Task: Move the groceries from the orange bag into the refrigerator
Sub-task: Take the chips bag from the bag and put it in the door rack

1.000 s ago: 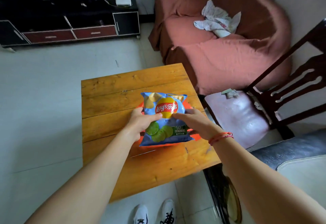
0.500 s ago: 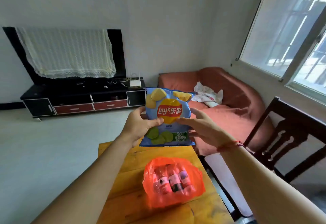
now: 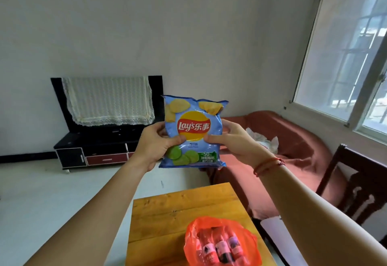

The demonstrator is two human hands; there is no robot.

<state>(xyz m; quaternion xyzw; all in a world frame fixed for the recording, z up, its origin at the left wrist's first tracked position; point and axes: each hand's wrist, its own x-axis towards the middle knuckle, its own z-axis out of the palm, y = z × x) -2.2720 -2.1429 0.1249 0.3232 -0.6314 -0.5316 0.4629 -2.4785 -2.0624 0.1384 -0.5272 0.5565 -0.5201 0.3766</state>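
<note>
I hold a blue Lay's chip bag [image 3: 193, 114] upright in the air at arm's length, well above the table. My left hand [image 3: 155, 144] grips its left edge with the thumb across the front. On the bag's right edge my right hand [image 3: 230, 142] pinches it the same way. Below, the orange plastic bag [image 3: 222, 242] lies on the wooden table [image 3: 167, 213] near its front right. Three small bottles with pink and purple labels show through the orange film. No refrigerator is in view.
A black TV stand [image 3: 94, 152] with a lace-covered screen stands against the far wall on the left. A rust-red sofa [image 3: 293, 150] runs along the right under the window. A dark wooden chair [image 3: 360, 192] stands right of the table. Pale floor lies to the left.
Both hands have lifted the chip bag from on top of the orange bag up to chest height. My view has tilted upward from the tabletop to the room.
</note>
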